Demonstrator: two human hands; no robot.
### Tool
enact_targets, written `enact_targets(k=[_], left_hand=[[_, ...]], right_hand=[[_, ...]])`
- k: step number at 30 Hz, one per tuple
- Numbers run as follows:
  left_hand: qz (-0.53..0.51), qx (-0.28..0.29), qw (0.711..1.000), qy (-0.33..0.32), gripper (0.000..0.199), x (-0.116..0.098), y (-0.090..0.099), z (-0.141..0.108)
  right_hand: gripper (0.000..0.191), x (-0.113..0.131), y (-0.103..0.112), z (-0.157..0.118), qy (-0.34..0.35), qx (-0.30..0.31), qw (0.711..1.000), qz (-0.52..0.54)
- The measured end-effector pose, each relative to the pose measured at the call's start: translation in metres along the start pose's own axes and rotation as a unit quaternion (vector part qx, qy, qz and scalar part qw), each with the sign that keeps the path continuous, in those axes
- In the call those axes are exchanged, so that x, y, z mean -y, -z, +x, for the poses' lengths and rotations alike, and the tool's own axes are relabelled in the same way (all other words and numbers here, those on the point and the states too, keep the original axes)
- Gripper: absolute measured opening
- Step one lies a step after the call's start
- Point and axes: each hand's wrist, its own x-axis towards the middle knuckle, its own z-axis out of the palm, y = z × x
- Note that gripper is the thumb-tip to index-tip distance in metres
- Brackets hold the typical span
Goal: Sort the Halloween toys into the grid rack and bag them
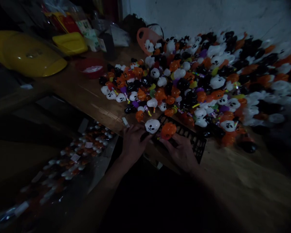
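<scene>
Between my hands, over a black slotted tray (200, 142), are a white skull-faced toy (152, 126) and an orange pumpkin toy (168, 130). My left hand (135, 142) is closed at the lower edge of the white toy, its fingers curled toward it. My right hand (180, 150) pinches the underside of the orange toy, where a small red part shows. Right behind both hands spreads a large heap of small white, orange, black and purple toys (179, 74). A small pale piece (125, 122) lies by my left fingertips.
A red bowl (91, 68) with white pieces, a yellow container (70, 43), a large yellow object (29, 55) and a dark bottle (106, 42) stand back left. Bagged toys (70, 158) lie below the table's left edge. A wall is behind.
</scene>
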Motion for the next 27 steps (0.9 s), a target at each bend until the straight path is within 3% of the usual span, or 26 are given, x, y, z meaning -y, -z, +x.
enact_targets(k=[10,17,27], left_hand=[[0.003,0.010,1.000,0.021,0.015,-0.004,0.002,0.000],[-0.007,0.016,0.999,0.032,0.013,-0.005,0.004,0.000],[0.016,-0.006,0.999,0.052,0.019,-0.009,-0.005,0.000]], right_hand=[[0.012,0.005,-0.001,0.000,0.035,-0.031,0.997,-0.057],[0.013,0.000,0.001,-0.001,0.024,-0.032,0.997,-0.069],[0.012,-0.006,-0.008,-0.004,0.100,-0.052,0.980,-0.166]])
